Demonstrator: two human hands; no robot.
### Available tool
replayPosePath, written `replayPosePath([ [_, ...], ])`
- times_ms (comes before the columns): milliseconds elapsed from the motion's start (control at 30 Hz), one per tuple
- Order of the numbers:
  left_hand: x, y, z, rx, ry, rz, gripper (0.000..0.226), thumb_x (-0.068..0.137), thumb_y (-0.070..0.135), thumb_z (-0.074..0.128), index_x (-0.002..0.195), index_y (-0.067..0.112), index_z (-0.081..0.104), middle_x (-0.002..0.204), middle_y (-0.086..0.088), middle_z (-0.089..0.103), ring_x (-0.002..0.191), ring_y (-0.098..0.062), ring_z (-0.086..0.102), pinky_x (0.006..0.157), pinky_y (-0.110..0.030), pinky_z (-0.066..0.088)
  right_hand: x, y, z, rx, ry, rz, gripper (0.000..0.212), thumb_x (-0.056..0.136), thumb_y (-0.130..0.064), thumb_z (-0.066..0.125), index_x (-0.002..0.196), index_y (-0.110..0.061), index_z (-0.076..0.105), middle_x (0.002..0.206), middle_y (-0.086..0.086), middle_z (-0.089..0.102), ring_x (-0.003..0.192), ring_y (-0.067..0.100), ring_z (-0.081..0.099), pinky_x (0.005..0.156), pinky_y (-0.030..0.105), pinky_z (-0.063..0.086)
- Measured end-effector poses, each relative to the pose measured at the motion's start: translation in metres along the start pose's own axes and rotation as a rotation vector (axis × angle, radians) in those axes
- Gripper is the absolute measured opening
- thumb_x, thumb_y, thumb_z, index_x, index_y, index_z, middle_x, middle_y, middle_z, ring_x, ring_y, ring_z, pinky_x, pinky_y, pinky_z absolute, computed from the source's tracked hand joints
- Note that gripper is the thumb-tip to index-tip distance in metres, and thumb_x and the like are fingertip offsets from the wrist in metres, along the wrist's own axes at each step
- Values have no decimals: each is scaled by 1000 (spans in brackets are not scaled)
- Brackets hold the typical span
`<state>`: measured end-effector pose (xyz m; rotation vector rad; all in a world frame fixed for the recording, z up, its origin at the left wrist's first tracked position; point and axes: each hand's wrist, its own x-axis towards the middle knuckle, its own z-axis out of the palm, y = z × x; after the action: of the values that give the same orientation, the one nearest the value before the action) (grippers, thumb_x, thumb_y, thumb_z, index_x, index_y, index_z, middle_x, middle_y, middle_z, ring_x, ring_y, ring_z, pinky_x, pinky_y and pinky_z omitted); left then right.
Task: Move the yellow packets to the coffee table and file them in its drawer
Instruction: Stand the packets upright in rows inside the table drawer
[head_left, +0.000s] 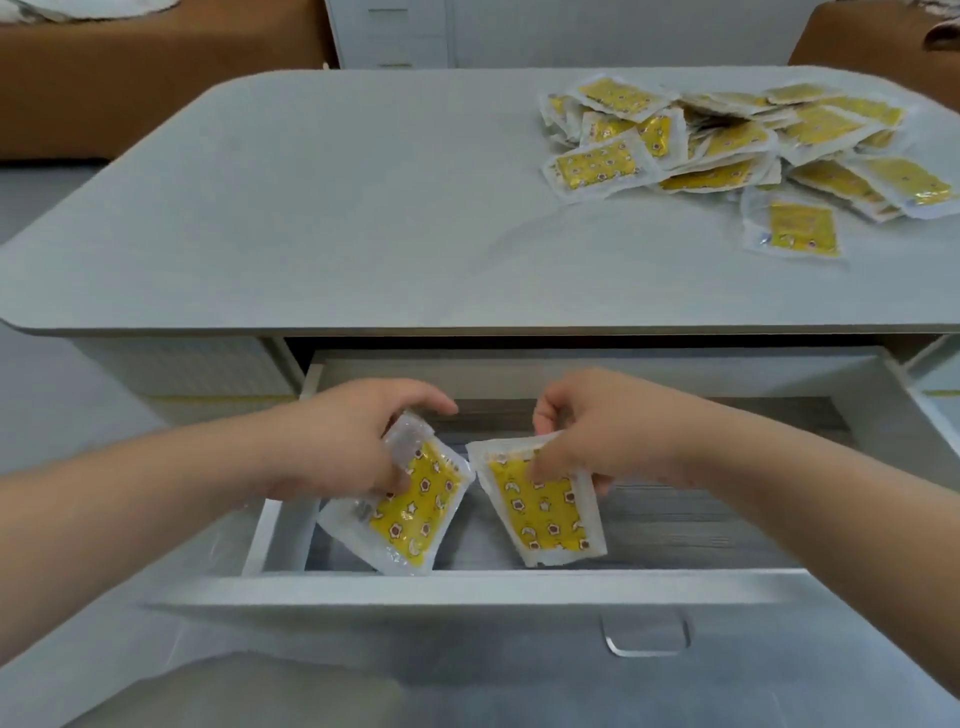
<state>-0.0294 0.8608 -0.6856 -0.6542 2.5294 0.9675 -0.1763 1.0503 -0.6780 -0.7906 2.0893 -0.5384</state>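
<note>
Left hand (358, 441) grips one yellow packet (410, 512), right hand (587, 431) pinches second packet (540, 512); both lowered into open drawer (467, 584). Drawer otherwise bare. Large packet pile (727, 150) waits on coffee table (311, 208). Filing barely begun.

The drawer (467, 587) stands pulled out under the table's (311, 208) near edge. Inside its left half, side by side, are the left packet (415, 514), held by the left hand (343, 436), and the right packet (545, 509), held by the right hand (597, 431). A pile (727, 150) lies on the table's far right; a sofa (156, 78) stands behind, left.
</note>
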Motion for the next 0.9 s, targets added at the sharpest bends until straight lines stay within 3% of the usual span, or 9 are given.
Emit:
replayPosePath([
  [100,7,-12,4,135,-12,-24,69,85,5,78,132,50,57,130,19,54,98,-10,60,77,-22,52,12,-7,12,-47,-43,-11,22,88,-15,79,101,-18,62,94,3,78,79,18,78,68,34,65],
  [200,21,-24,9,187,15,-68,59,80,5,80,118,47,62,120,14,59,95,-8,62,72,-26,57,25,-14,17,-136,-55,-35,29,90,-12,76,112,-23,61,98,-2,74,80,13,75,62,27,63],
  [300,37,-34,16,278,4,-98,49,79,8,79,109,41,59,114,9,62,100,-13,62,78,-30,59,38,-18,19,-220,-26,-56,29,92,-12,73,116,-25,63,92,-7,69,77,7,67,55,20,54],
  [400,43,-38,20,377,-71,-113,45,82,18,80,117,33,56,115,5,61,100,-15,62,78,-30,57,49,-18,23,-165,-88,-39,33,92,-8,73,122,-20,65,103,1,74,91,17,73,74,32,64],
  [500,44,-42,19,549,-122,-88,45,84,31,78,122,24,54,118,0,61,101,-19,59,78,-30,54,56,-21,30,-160,-147,-39,33,93,-7,72,124,-17,64,108,5,74,98,22,73,82,36,64],
  [600,43,-45,16,757,-155,-48,46,82,44,77,116,18,61,115,-2,63,101,-21,61,85,-35,56,63,-20,38,-160,-166,-37,36,94,-6,71,126,-17,61,108,5,72,100,23,72,81,34,64],
  [700,42,-42,12,943,-203,-56,48,80,58,75,108,21,66,105,1,65,97,-21,63,80,-35,57,72,-19,43,-160,-187,-36,33,94,-6,71,121,-19,59,101,2,70,99,22,72,77,31,63],
  [900,45,-34,8,1036,-199,-39,49,89,65,62,115,23,63,91,4,54,82,-22,53,74,-33,52,84,-27,50,-156,-218,-61,33,92,-5,73,118,-19,59,104,4,70,91,21,71,74,31,62],
])
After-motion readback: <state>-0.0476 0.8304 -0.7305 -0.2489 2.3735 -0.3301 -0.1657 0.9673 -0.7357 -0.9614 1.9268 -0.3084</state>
